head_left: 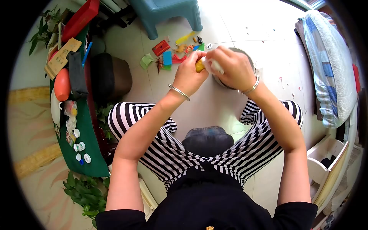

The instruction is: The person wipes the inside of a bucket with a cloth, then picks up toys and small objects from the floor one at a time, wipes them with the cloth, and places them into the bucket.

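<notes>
My left hand (190,73) is closed around a small yellow object (199,65), whose exact kind I cannot make out. Pressed against its right side is a crumpled white tissue or cloth (211,66), pinched in the fingers of my right hand (232,67), which is slightly blurred. Both hands are close together, above the floor, at the left rim of a round metal-looking bin (250,57) partly hidden by my right hand. On the tiles beyond my left hand lie a red box (160,47), a blue pad (167,58), a yellow strip (185,38), red strips (178,58) and several small toy figures.
A blue plastic stool (166,8) stands ahead. At left, a green-topped table (96,163) holds white caps, an orange-red vase (62,85) and a dark case (78,74). Bedding (330,69) and a white drawer (322,157) are at right. Scraps dot the floor.
</notes>
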Action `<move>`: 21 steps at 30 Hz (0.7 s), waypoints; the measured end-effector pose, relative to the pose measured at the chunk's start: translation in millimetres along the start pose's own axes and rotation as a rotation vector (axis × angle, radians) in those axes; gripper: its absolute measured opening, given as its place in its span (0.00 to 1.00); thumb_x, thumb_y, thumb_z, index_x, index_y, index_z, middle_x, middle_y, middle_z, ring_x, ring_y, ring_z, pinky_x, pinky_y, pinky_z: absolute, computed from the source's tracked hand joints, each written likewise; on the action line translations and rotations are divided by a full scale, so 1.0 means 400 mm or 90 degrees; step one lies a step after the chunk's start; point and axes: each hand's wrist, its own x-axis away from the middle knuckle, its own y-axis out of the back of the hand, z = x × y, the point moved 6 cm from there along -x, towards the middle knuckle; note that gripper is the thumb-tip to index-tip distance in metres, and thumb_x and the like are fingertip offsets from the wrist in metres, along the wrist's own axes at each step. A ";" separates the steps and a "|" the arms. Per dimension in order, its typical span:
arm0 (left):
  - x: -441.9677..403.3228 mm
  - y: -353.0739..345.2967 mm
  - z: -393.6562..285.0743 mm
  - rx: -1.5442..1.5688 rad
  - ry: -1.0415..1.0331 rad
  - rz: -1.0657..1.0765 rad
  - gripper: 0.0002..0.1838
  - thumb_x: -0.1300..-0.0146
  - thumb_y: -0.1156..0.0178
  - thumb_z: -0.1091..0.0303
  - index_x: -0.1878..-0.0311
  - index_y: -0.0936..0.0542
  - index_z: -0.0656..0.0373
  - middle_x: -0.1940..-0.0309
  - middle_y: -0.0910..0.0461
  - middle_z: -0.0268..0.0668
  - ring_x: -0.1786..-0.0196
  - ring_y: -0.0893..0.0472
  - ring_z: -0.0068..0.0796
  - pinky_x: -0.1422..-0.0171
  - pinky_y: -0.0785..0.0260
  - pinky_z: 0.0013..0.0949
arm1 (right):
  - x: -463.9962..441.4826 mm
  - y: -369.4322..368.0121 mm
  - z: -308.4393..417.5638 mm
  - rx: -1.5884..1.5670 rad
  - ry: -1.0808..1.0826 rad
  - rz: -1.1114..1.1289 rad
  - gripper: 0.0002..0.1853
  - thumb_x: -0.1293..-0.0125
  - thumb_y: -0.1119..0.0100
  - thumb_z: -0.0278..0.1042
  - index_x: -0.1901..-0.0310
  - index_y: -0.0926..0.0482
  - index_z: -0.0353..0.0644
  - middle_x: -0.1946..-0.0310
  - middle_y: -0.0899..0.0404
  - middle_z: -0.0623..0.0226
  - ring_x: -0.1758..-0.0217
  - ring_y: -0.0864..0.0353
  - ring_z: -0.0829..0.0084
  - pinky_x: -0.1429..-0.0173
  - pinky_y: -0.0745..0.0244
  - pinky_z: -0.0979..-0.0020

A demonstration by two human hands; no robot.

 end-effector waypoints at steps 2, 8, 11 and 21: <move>-0.002 0.007 -0.006 -0.088 -0.097 -0.026 0.22 0.52 0.39 0.75 0.50 0.31 0.61 0.62 0.23 0.41 0.57 0.22 0.35 0.54 0.31 0.32 | -0.011 0.022 -0.058 -0.008 -0.060 -0.047 0.10 0.50 0.41 0.25 0.63 0.26 0.43 0.70 0.24 0.65 0.71 0.22 0.63 0.67 0.26 0.69; 0.005 0.014 -0.026 -0.249 -0.190 -0.081 0.19 0.52 0.39 0.75 0.55 0.31 0.61 0.62 0.23 0.43 0.58 0.23 0.43 0.54 0.31 0.36 | -0.003 -0.017 -0.016 -0.057 -0.046 0.041 0.10 0.49 0.41 0.24 0.63 0.26 0.42 0.67 0.23 0.61 0.67 0.21 0.60 0.65 0.26 0.68; 0.001 0.022 -0.021 -0.237 -0.179 -0.071 0.18 0.51 0.40 0.75 0.55 0.31 0.61 0.62 0.23 0.42 0.58 0.22 0.41 0.55 0.31 0.35 | -0.007 0.028 -0.093 -0.016 -0.142 -0.051 0.10 0.49 0.40 0.26 0.64 0.26 0.42 0.68 0.23 0.62 0.68 0.22 0.60 0.65 0.26 0.68; 0.009 -0.041 0.086 0.748 0.376 0.072 0.11 0.37 0.46 0.68 0.53 0.29 0.59 0.60 0.25 0.33 0.58 0.22 0.26 0.54 0.27 0.31 | 0.011 -0.006 -0.070 -0.033 -0.123 -0.016 0.12 0.49 0.40 0.31 0.63 0.28 0.45 0.70 0.24 0.64 0.70 0.23 0.59 0.66 0.27 0.63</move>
